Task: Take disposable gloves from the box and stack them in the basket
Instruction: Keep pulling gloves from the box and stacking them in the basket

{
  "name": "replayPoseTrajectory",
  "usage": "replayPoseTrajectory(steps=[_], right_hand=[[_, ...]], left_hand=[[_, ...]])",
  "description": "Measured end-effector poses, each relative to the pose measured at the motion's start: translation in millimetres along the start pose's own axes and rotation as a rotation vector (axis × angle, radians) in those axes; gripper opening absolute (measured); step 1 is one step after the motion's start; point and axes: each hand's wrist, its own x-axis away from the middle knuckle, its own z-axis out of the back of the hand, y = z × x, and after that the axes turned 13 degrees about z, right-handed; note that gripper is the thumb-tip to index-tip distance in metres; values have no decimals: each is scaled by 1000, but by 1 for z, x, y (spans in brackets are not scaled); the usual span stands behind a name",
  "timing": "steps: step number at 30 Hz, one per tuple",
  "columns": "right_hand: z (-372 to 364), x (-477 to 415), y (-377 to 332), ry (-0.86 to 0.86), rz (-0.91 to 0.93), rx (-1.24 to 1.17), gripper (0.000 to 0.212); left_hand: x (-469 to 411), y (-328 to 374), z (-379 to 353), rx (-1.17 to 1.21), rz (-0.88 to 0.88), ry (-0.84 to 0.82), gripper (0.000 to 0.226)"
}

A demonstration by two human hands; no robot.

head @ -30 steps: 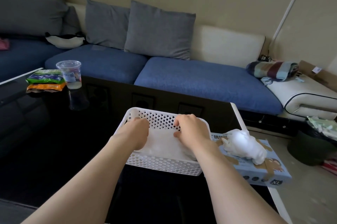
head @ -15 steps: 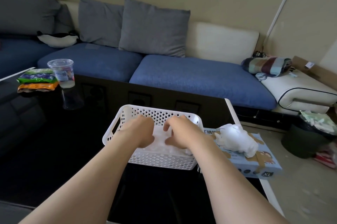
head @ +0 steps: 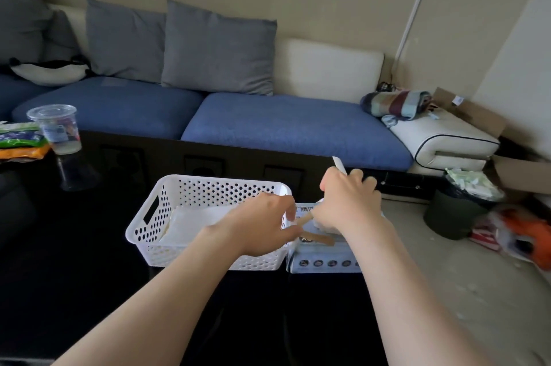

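Hands have left basket (head: 208,181): a sec ago both pressed glove stack (head: 190,225) flat inside it, now both sit over box (head: 325,262), just right of basket & up against it. Last glove looks laid; next pull is starting, I judge.

Head view: R hand (head: 348,201) arches over box opening, back up, fingers curled down round white glove tuft (head: 319,224), mostly hidden. L hand (head: 262,225) crosses basket's right rim, fingers loose, holding nothing, tips at box top, prob. steadying it. All on dark tabletop (head: 89,261).
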Motion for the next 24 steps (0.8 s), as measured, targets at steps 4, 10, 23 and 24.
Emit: replayPoseTrajectory(steps=[4,10,23,24], right_hand=[[-8,1,21,-35,-17,-24,41],[-14,-6,49,85,-9,-73,23],[-33,-14,70,324,274,-214,19],[-35,-15,72,348,297,-220,20]], left_hand=[[-4,6,-6,-10,-9,-51,52],[-10,21,-12,-37,-46,-58,48],[-14,34,-24,-130,-69,7,54],[-14,34,-24,-137,-68,-4,53]])
